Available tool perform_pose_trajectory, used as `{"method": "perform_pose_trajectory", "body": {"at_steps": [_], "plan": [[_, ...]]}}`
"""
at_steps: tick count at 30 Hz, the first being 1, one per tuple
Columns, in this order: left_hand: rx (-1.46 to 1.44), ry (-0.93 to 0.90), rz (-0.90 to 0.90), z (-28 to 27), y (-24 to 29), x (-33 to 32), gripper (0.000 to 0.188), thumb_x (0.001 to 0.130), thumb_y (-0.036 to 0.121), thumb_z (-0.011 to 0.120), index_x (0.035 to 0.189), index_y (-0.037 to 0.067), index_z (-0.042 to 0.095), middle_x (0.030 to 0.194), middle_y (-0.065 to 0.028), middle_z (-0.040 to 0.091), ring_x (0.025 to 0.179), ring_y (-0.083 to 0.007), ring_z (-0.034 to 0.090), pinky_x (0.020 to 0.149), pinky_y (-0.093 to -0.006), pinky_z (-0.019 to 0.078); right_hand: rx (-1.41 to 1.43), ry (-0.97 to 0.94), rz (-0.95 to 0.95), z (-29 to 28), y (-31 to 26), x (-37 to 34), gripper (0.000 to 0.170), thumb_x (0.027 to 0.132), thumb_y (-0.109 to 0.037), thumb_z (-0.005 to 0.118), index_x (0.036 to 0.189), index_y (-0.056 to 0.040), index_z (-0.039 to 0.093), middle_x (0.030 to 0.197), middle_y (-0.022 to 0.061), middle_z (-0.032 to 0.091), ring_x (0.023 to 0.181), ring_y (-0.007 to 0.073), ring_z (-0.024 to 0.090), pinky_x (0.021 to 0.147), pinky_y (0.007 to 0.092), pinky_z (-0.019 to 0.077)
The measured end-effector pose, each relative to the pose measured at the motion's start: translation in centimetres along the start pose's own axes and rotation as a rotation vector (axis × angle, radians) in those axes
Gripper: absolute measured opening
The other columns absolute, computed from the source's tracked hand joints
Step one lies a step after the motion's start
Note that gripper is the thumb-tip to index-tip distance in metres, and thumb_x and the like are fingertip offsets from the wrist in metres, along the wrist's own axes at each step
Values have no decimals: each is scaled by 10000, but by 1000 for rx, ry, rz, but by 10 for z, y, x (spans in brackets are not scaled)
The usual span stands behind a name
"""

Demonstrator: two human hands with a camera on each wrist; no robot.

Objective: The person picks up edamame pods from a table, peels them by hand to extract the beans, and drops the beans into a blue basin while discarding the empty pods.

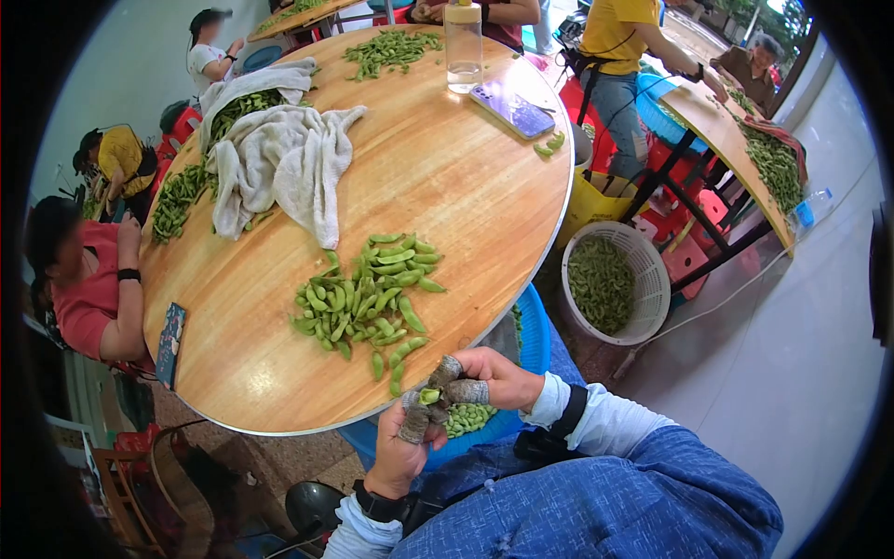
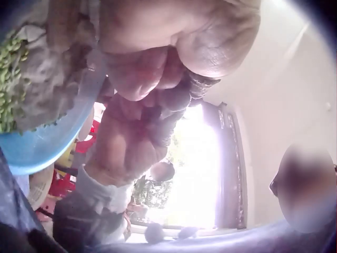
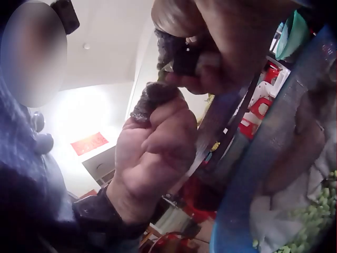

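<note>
In the head view both hands meet above a blue basin (image 1: pixel 534 340), just off the table's near edge. Grey coverings wrap the thumbs and some fingers. Between the fingertips is a green pod (image 1: pixel 428 396), pinched by the left hand (image 1: pixel 402 445) and the right hand (image 1: pixel 498 377). The right wrist view shows the left hand (image 3: pixel 158 147) below the right hand (image 3: pixel 226 47), with a bit of green between them. Shelled beans (image 1: pixel 468 419) lie in the basin under the hands. A pile of pods (image 1: pixel 358 298) is on the round table (image 1: pixel 447 186).
A grey towel (image 1: pixel 279 163) covers more pods at the table's far left. A bottle (image 1: pixel 463 47) and a phone (image 1: pixel 512 109) stand and lie at the back. On the floor to the right is a white basket (image 1: pixel 656 279) of pods. Several people sit or stand around.
</note>
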State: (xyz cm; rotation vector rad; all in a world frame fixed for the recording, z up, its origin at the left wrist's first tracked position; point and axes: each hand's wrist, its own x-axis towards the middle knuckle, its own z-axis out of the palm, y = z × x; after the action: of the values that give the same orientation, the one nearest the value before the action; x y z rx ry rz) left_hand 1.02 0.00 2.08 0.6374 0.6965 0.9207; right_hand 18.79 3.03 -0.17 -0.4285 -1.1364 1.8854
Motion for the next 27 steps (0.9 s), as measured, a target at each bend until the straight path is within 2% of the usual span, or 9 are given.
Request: {"method": "perform_pose_trajectory", "body": {"at_steps": [3,6,9,12,15,18,21,24,27], "plan": [[389,88,89,7,4,0,200,843,146,563,954,-19,546,715,-46,556,571,-153,527,508,-290,415,16,12,84,2,-10,-1,172,883,-129,523,987,6,543,935,21,595,862,89,536,784,249,440],[1344,-46,724,2,8,9,169,773,91,607,885,-23,553,686,-120,561,561,-254,547,512,-337,425,45,75,218,16,-27,-1,155,877,-100,519,990,2,546,929,15,590,857,81,527,774,243,437],[1337,-26,722,6,10,9,165,707,54,638,826,-21,552,680,-180,547,590,-338,550,526,-363,424,-27,114,387,13,-33,-6,147,872,-67,511,994,8,545,937,19,592,865,79,524,777,245,436],[1087,-6,673,4,2,9,134,754,71,605,820,-28,543,671,-130,561,587,-288,558,541,-350,426,0,109,209,19,-25,-6,153,870,-67,518,995,20,540,936,22,596,857,84,527,764,258,442],[772,20,401,13,10,1,222,856,167,513,960,-20,572,754,-28,575,608,-123,509,534,-283,411,-73,113,84,28,-31,-6,167,869,-88,533,994,23,538,937,23,599,857,76,516,746,258,446],[384,35,171,-1,2,0,244,869,221,502,968,7,565,761,-21,545,582,-97,463,513,-250,373,-349,66,-45,24,-28,-6,184,839,-98,578,983,12,548,896,65,606,824,133,557,717,286,452],[57,85,9,5,4,3,206,896,201,481,862,9,545,631,-9,470,513,-106,394,488,-255,321,-763,-18,-226,17,-36,-3,193,780,-83,625,946,-8,561,832,119,576,770,255,573,684,338,452],[8,46,-106,4,9,5,227,895,230,482,851,15,540,601,-1,422,498,-102,356,481,-259,318,-906,-88,-340,11,-39,-1,209,726,-70,648,909,-13,564,784,141,531,730,346,531,655,390,441],[10,41,-190,5,10,5,236,898,246,470,864,22,534,589,6,400,493,-98,340,474,-261,309,-1050,-236,-484,5,-41,2,197,714,-52,641,891,-15,561,765,123,512,708,352,517,643,403,437]]}}
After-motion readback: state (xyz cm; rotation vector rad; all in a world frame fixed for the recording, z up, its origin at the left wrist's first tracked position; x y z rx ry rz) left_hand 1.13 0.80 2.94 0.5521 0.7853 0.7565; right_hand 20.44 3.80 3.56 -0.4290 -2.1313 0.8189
